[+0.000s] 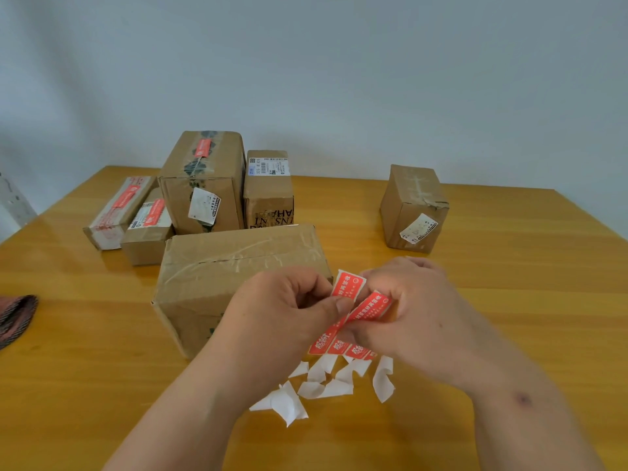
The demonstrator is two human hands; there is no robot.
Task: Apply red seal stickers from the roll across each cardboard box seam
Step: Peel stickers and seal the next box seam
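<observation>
Above the wooden table, my left hand (289, 307) pinches the backing strip of red seal stickers (341, 346) between thumb and fingers. My right hand (414, 311) pinches a red sticker (370, 305) that is partly lifted off that strip. Another red sticker (348, 283) sticks up between the two hands. Directly behind my hands lies a large taped cardboard box (234, 266) with no red sticker visible on its top seam.
Several torn white backing scraps (319, 385) lie on the table below my hands. At the back left stands a group of boxes, three with red seals (203, 147). A lone box (413, 207) stands at the back right. A dark woven item (15, 317) lies at the left edge.
</observation>
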